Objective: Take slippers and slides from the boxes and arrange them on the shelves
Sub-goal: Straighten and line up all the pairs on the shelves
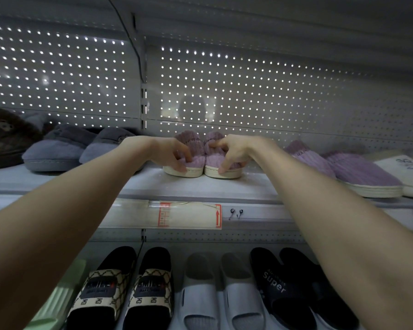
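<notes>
Right now the pair being set out sits on the upper shelf (224, 186), about midway between the two arms, so neither is nearer: the left hand (171, 153) has the left lilac slipper (196, 151) and the right hand (236, 152) has the right lilac slipper (212, 156). Each grip is closed on its own slipper, fingers curled over the ribbed toe down to the cream sole edge. The two slippers stand side by side, touching or nearly so, long axes running front to back with the toes toward the shelf's front lip. They lie straight ahead of both hands, so my guess is that the coming move is only a small squaring-up or a push deeper toward the perforated back panel (248, 91).

On the same shelf a second lilac pair (358, 170) lies near on the right, angled, with white slippers (405, 170) beyond it, cut off by the frame edge. Grey slippers (57, 151) lie near on the left, partly behind the left forearm. On the lower shelf are patterned slides (110, 291), pale grey slides (200, 301) and black slides (279, 287), the last partly covered by the right forearm.

Hidden: the heels of the held pair behind the hands, both palms, and any boxes, which are out of view. The price label (188, 215) is too blurred to read
</notes>
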